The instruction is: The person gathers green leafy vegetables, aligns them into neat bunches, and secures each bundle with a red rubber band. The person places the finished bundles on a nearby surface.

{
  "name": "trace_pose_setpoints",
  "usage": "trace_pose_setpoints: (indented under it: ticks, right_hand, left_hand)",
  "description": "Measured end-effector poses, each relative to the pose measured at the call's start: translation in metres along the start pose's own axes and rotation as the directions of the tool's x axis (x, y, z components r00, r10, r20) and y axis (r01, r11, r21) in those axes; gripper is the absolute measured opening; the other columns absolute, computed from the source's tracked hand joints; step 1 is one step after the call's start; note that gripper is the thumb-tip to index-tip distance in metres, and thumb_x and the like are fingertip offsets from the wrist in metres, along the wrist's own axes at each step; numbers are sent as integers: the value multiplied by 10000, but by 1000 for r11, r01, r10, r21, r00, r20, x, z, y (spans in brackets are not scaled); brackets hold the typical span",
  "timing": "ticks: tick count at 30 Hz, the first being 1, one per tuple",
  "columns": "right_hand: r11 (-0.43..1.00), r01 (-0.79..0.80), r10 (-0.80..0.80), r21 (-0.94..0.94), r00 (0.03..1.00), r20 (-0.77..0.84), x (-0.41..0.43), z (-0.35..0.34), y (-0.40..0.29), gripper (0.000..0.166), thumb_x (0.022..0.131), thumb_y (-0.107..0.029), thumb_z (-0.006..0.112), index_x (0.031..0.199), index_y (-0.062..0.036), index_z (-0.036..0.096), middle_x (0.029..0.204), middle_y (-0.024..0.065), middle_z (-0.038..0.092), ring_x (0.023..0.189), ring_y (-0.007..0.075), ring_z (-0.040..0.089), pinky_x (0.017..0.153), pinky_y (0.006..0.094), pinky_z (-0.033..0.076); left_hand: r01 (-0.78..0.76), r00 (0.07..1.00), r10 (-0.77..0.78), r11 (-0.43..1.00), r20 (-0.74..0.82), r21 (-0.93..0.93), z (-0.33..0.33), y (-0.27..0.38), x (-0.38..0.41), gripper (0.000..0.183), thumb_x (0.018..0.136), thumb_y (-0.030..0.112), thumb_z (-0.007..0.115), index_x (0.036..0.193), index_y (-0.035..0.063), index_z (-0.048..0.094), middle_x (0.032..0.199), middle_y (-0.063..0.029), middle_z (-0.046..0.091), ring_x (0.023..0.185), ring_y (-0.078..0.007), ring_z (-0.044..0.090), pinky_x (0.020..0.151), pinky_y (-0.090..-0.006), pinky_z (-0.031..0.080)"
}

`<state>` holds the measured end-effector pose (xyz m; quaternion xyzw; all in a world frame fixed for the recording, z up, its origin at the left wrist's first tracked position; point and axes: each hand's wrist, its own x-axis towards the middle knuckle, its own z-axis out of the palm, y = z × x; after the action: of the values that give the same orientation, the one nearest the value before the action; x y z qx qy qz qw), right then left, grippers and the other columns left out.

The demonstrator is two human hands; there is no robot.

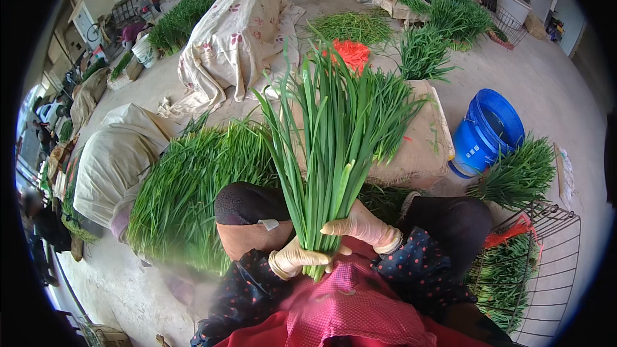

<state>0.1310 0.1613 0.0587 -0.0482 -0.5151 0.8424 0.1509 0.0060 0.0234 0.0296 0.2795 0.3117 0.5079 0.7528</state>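
Note:
A bunch of long, flat green leaves, like Chinese chives [320, 154], stands upright before me, its pale cut ends downward. Around its base my left hand [301, 256], in a thin pale glove, is closed. My right hand [364, 226], gloved alike, grips the stalks slightly higher on the right side. Behind the bunch is a low stand covered in brown sackcloth [419, 154], with more green leaves [390, 125] lying on it. A heap of red strips [352, 55] lies beyond the stand. On the left a large pile of the same leaves [202, 188] reaches my knee.
A blue bucket [465, 147] stands right of the stand, beside a leaf bundle [520, 173]. A wire basket [554, 270] with bundles is at lower right. Cloth-covered heaps [231, 33] stand behind and left. Other people [48, 226] are at the far left.

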Motion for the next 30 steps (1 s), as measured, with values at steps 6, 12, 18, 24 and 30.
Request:
trace_pose_setpoints:
  ticks: [6,12,18,24,30]
  right_hand:
    - [996,-86,87,-6,995,45,-2,-12,-4,643,755,-172,778,1288,-32,448,1149,73,585,1039,188,564,872,332,486]
    - [986,-79,89,-149,994,68,2,-6,-22,409,848,-244,694,1156,-22,541,1028,53,621,912,180,616,779,307,498]
    - [852,-96,9,-514,986,-168,-61,9,-96,195,907,-133,602,991,39,640,700,88,654,633,124,640,564,212,506]
    - [769,-16,-275,-639,895,-352,-8,5,-121,264,871,-142,653,1082,12,614,685,66,647,588,74,590,530,212,475]
    - [810,-33,-102,-585,975,-195,-11,12,-70,197,911,-112,595,1094,-52,636,704,-20,622,591,36,536,528,188,442]
  left_hand:
    - [17,986,21,974,165,-227,3,6,-5,668,807,51,614,1399,-13,312,1428,-261,337,1187,-384,515,860,-376,521]
    - [-74,997,67,943,-34,-325,-3,0,-7,467,741,177,685,1127,-48,549,964,-190,631,565,-173,533,481,-284,433]
    - [-169,983,142,944,-112,-284,-14,-4,-6,399,739,176,690,1010,-91,570,890,-173,625,545,-169,516,459,-273,408]
    - [-178,980,153,959,-127,-218,-6,-1,-4,390,741,194,682,1005,-79,592,855,-154,630,546,-163,530,466,-268,413]
    - [-182,970,154,974,-189,-137,-4,0,-6,379,747,175,667,1020,-78,596,789,-124,637,549,-161,562,451,-253,418]
